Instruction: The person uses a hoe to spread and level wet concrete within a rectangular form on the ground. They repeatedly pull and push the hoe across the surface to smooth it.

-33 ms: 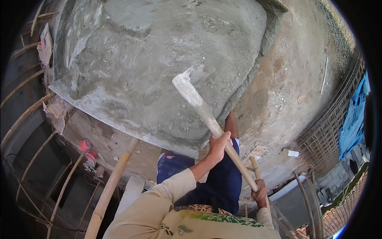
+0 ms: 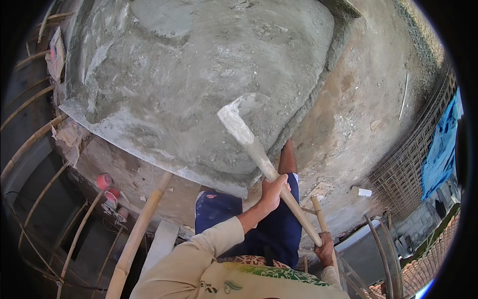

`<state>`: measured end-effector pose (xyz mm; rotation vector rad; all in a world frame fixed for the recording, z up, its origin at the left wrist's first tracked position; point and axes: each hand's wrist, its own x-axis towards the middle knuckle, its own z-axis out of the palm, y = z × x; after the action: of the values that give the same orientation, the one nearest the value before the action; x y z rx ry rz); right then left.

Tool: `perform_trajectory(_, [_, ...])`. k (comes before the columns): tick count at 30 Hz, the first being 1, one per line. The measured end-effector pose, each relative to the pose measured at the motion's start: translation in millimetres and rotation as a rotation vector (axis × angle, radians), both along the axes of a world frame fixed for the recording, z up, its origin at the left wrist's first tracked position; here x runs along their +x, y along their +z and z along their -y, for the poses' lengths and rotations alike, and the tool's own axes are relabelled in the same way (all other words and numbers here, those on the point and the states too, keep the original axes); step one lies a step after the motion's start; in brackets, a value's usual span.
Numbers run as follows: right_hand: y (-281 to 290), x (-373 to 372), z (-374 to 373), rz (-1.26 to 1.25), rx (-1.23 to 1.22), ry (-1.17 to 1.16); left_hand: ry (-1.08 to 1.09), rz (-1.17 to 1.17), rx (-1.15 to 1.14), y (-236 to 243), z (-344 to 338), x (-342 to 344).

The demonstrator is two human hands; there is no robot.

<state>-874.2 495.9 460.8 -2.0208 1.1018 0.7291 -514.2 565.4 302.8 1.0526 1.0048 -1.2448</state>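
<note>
By grey mix (image 2: pixel 199 84), L fingers (image 2: pixel 280 183) & R fingers (image 2: pixel 322 249) clasp hoe (image 2: pixel 262 158), shirt (image 2: pixel 249 285) w/ lettering (image 2: pixel 209 287).

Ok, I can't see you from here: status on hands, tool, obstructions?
Left hand and right hand gripping hoe. Blade over grey mix, contact unclear. Handle crosses above right leg.

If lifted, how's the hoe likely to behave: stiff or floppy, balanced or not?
The hoe is likely stiff: its handle looks thick and nearly straight. Probably heavy at the far end, since the blade juts out sideways there; that offset could also make it twist. The pale coating near the blade may feel gritty.
</note>
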Motion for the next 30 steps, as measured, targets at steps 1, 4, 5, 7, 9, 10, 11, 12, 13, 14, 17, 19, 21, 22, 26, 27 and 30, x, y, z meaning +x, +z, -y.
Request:
perform_trajectory(1, [18.3,-8.4,-9.7,-0.018,-0.009,0.028,0.005,-0.074,0.021,4.4,-18.6,-10.7])
perform_trajectory(4, [3.1,72.0,-17.6,-0.081,0.0,0.032,0.104,-0.142,-0.017,-67.7,-56.0,26.1])
perform_trajectory(5, [-8.9,102.6,-19.4,-0.083,-0.01,0.021,0.061,-0.108,-0.014,-85.1,-55.1,52.9])
perform_trajectory(7, [-43.9,143.9,-29.5,-0.031,-0.022,-0.018,-0.015,-0.032,-0.023,-105.3,-42.3,115.0])
perform_trajectory(9, [-77.7,176.5,-31.9,0.048,-0.048,-0.05,-0.04,0.057,-0.025,-123.8,-22.3,165.1])
perform_trajectory(10, [-87.8,195.3,-30.6,0.063,-0.055,-0.049,-0.029,0.094,0.002,-129.5,-19.2,182.0])
perform_trajectory(11, [-94.3,211.8,-31.5,0.079,-0.065,-0.05,-0.048,0.117,0.025,-135.1,-22.2,195.1])
perform_trajectory(12, [-100.7,228.8,-34.5,0.106,-0.066,-0.064,-0.067,0.148,0.039,-140.2,-21.1,212.6])
perform_trajectory(13, [-104.1,242.0,-40.7,0.129,-0.061,-0.078,-0.083,0.188,0.056,-141.5,-19.2,226.7])
perform_trajectory(14, [-104.4,251.3,-47.9,0.146,-0.052,-0.091,-0.1,0.224,0.078,-140.8,-20.3,236.5])
perform_trajectory(17, [-105.3,283.2,-66.0,0.155,-0.001,-0.119,-0.122,0.325,0.114,-140.8,-32.2,270.7])
perform_trajectory(19, [-80.8,285.5,-62.3,0.183,0.135,-0.146,-0.169,0.388,0.179,-127.6,-41.4,260.4])
perform_trajectory(21, [-61.0,258.1,-50.5,0.215,0.123,-0.109,-0.099,0.385,0.083,-95.8,-33.4,238.9])
perform_trajectory(22, [-50.6,230.4,-37.6,0.2,0.016,-0.025,-0.011,0.322,-0.026,-69.3,-34.5,209.9])
perform_trajectory(26, [-1.8,222.5,-1.9,0.181,-0.051,0.25,0.097,0.3,0.034,-35.3,-79.3,183.6])
perform_trajectory(27, [17.2,225.9,-3.0,0.199,-0.041,0.212,0.11,0.344,-0.006,-21.9,-84.0,185.4])
perform_trajectory(30, [85.2,241.5,-16.3,0.182,0.009,0.173,0.096,0.445,-0.118,53.3,-114.7,170.0])
